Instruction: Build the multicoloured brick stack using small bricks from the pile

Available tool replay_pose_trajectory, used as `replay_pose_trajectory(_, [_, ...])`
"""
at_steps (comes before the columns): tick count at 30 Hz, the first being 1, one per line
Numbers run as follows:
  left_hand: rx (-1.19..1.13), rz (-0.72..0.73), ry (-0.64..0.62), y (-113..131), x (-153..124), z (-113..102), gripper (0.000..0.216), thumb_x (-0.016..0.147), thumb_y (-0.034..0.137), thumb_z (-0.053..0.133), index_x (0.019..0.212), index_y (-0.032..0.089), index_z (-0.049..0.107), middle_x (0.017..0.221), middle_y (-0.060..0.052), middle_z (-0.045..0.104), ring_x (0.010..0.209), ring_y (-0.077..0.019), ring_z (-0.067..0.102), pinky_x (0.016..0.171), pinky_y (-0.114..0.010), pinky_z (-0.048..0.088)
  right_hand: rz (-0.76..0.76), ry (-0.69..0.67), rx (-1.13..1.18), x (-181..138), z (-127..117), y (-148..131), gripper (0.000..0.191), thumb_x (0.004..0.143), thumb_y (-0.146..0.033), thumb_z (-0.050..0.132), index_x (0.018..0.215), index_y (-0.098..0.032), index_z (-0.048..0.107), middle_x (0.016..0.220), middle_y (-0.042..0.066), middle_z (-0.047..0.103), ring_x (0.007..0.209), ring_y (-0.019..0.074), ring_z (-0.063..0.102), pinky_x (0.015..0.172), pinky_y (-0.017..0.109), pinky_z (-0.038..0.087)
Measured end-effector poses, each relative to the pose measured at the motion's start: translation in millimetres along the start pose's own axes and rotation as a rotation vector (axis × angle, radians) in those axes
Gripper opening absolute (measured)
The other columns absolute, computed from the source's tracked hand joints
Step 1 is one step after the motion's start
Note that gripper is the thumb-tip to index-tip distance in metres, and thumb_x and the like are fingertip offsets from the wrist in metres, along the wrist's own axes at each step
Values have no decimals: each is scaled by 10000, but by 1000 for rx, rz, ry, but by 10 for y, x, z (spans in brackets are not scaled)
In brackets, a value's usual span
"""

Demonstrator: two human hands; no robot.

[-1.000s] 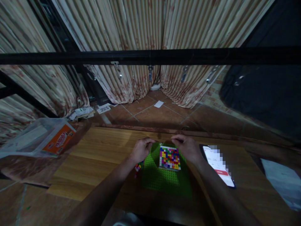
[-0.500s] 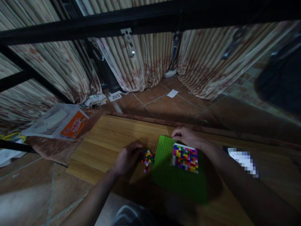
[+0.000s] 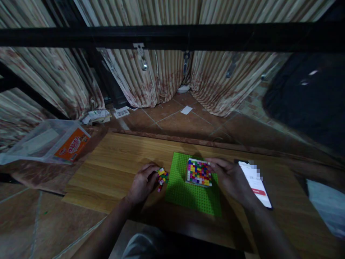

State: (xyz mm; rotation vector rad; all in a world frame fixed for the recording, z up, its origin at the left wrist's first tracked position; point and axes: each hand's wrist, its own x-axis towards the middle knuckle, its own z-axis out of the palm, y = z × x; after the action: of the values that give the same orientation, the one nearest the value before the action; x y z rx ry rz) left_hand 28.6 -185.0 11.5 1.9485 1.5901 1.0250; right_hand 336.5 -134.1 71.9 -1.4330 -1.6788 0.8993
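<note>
A green studded baseplate lies on the wooden table. On it sits a raised square build of multicoloured toy bricks with a white edge. My right hand is at its upper right corner, thumb and fingers pinched together. What they hold, if anything, is too small to make out. Left of the baseplate is a small heap of loose toy bricks in mixed colours. My left hand rests beside this heap with curled fingers, the tips touching its left side. Whether a brick is between them is hidden.
A phone with a lit screen lies right of my right hand. A clear plastic box with an orange label stands at the left, beyond the wooden table. A dark metal bar crosses above, before striped curtains.
My right hand has moved from the baseplate's far edge to the brick build's upper right corner. My left fingers remain at the heap. The whole view has shifted and levelled.
</note>
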Motion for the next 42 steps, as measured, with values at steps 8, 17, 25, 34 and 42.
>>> replay_pose_trajectory(8, [24,38,60,-42,-25,40,189,925,238,536,1045,227,682,1046,-49,707,997,-182,660,916,-315,540,-96,-99,-150,52,84,-189,223,904,-349,558,941,-253,757,942,17,779,858,208,721,799,340,538])
replay_pose_trajectory(17, [8,31,65,-63,-23,58,194,933,254,521,1031,228,686,1037,-60,704,981,-187,661,901,-328,552,-235,-227,-276,430,279,-215,246,912,-266,530,859,-246,770,941,31,778,874,202,717,802,317,509])
replay_pose_trajectory(25, [9,44,77,-40,-14,67,192,937,239,520,1010,222,697,1017,-61,703,947,-173,663,870,-298,554,-278,-341,-316,560,279,-171,222,900,-287,564,830,-253,772,905,26,774,832,203,712,770,326,517])
replay_pose_trajectory(34, [26,51,64,-83,-27,93,199,949,210,506,1014,222,694,1033,-65,695,970,-174,658,898,-303,543,-293,-428,-359,640,265,-180,220,880,-281,557,811,-266,765,871,4,770,796,198,702,751,313,508])
replay_pose_trajectory(42, [25,37,49,-82,-28,99,227,945,186,490,1029,219,699,1060,-80,692,987,-184,650,914,-328,535,-321,-519,-447,708,262,-205,267,891,-282,514,770,-261,751,818,0,764,746,197,690,703,303,474])
